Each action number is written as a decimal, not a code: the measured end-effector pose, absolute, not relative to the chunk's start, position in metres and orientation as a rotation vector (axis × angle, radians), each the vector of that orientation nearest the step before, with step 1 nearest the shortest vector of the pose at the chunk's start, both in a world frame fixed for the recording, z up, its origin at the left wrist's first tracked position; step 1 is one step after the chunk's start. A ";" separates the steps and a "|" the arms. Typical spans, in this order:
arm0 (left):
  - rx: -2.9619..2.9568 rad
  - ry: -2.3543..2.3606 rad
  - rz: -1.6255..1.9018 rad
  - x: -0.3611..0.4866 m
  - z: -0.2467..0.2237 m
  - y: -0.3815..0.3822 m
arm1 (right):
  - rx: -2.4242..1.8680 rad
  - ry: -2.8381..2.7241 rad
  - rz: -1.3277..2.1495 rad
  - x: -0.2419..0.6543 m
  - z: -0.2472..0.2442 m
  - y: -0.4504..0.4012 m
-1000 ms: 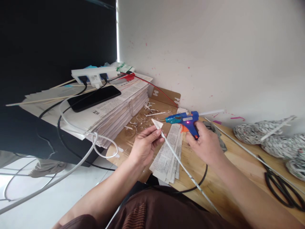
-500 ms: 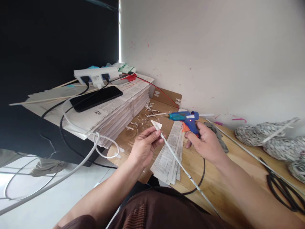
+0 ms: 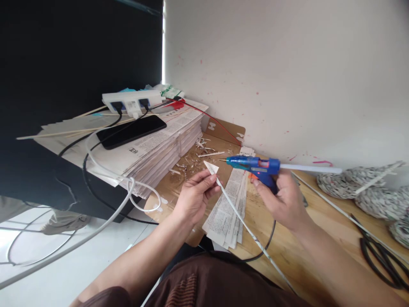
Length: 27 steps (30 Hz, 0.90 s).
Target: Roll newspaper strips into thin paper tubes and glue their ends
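Between the fingertips of my left hand [image 3: 198,196] is a thin rolled paper stick [image 3: 241,221], its upper end opening into a small pointed flap of paper [image 3: 211,167]. The stick slants down to the right, towards my lap. My right hand [image 3: 287,200] grips a blue hot glue gun [image 3: 252,164], thumb near its orange trigger. A white glue stick [image 3: 311,169] juts from the gun's back end. The metal nozzle points left, a short way above and right of the paper flap, apart from it. Below lie several overlapping newspaper strips [image 3: 225,213].
A tall stack of cut newspaper [image 3: 188,136] at left carries a black phone [image 3: 131,132] and a white power strip [image 3: 132,102]. Paper scraps lie on the cardboard [image 3: 220,128]. Black scissors [image 3: 380,256] and woven paper pieces [image 3: 338,181] lie at right. Cables hang at left.
My right hand has turned the glue gun and moved it slightly right and down, so more of the glue stick shows. My left hand holds the paper stick almost unmoved.
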<state>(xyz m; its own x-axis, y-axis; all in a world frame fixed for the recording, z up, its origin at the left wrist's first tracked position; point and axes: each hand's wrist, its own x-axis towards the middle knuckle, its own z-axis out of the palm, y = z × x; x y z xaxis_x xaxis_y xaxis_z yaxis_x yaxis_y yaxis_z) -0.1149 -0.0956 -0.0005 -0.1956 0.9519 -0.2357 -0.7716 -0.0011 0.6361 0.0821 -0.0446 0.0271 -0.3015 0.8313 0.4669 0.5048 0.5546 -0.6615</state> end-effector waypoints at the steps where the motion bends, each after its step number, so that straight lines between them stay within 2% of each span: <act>1: 0.299 0.779 1.602 -0.115 0.000 -0.096 | -1.060 -2.010 0.484 0.082 0.030 -0.048; 6: 0.278 0.781 1.608 -0.115 0.000 -0.095 | -0.985 -2.136 0.378 0.085 0.038 -0.058; 14: 0.262 0.798 1.589 -0.116 0.001 -0.093 | -0.562 -2.382 -0.010 0.092 0.033 -0.045; 27: 0.349 0.730 1.548 -0.116 -0.003 -0.094 | -0.464 -2.502 -0.199 0.095 0.030 -0.041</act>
